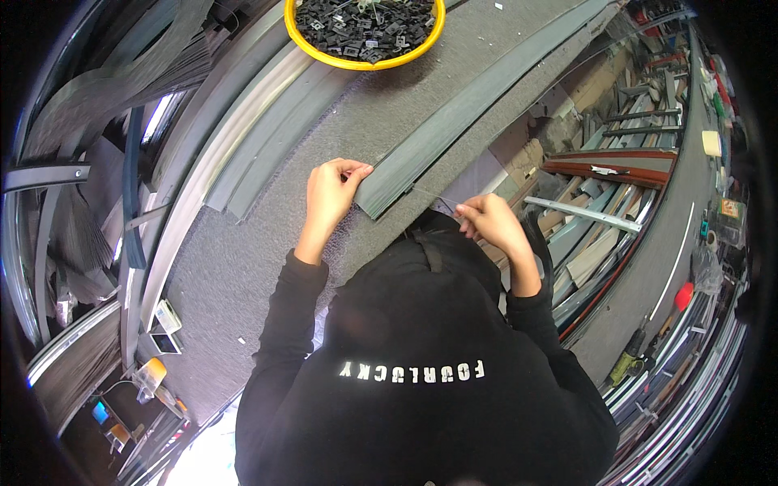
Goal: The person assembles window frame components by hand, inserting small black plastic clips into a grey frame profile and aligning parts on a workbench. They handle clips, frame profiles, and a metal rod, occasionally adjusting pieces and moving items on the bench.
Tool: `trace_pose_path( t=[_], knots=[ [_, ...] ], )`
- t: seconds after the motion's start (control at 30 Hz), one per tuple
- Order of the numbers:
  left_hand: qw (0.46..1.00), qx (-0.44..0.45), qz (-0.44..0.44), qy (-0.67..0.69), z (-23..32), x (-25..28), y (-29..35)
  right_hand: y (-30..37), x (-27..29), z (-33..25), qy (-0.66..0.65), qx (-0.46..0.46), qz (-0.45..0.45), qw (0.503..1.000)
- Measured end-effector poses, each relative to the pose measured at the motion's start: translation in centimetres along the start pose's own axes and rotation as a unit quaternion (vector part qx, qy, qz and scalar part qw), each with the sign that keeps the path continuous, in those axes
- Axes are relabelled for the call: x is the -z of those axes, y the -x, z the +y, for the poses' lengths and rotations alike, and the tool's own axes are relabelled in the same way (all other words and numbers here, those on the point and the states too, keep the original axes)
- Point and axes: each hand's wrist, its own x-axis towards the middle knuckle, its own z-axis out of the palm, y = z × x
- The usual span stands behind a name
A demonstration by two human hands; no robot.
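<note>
A long grey strip of tightly folded pleated mesh [454,121] lies slantwise across the carpeted table, its near end toward me. My left hand [328,198] is closed in a pinch at the left corner of that end. From the strip's right edge a thin pale cord [436,197] runs to my right hand [493,223]. The fingers of that hand are pinched together on the cord, off the table's near edge and apart from the strip. What lies under my left fingertips is hidden.
A yellow-rimmed basin [374,63] of small black plastic parts stands at the far side. More grey pleated strips [279,142] lie to the left. On the right are a rack of long profiles [596,211] and a green-handled power tool [626,364]. A small white device [168,316] sits at lower left.
</note>
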Motion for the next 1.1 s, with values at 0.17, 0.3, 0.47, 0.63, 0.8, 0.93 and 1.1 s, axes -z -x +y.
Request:
trace_pose_path(
  t=[0.17,0.3,0.47,0.63,0.8,0.93,1.1],
  knots=[
    [0.992,-0.056,0.114,0.029,0.2,-0.8,-0.3,-0.3,0.2,-3.4,0.203,0.204,0.333,0.898],
    [0.986,-0.083,0.129,-0.061,0.5,-1.1,0.2,-2.1,-2.8,-6.1,-0.084,0.227,0.091,0.966],
    [0.998,-0.051,0.02,-0.007,0.0,0.1,0.0,-3.8,-4.8,-6.7,-0.135,0.2,-0.027,0.97],
    [0.999,-0.032,-0.012,-0.026,0.3,0.5,-0.6,-5.0,-4.9,-6.6,-0.162,0.139,-0.053,0.976],
    [0.969,-0.146,0.176,-0.095,2.0,-1.3,0.7,-5.5,-5.4,-7.1,-0.345,0.175,-0.113,0.915],
    [0.958,-0.18,0.203,-0.096,3.4,-1.7,2.2,-5.5,-5.6,-7.6,-0.463,0.161,-0.127,0.863],
    [0.961,-0.193,0.195,-0.034,5.3,-0.6,3.2,-5.4,-5.1,-7.7,-0.434,0.108,-0.116,0.887]
  ],
)
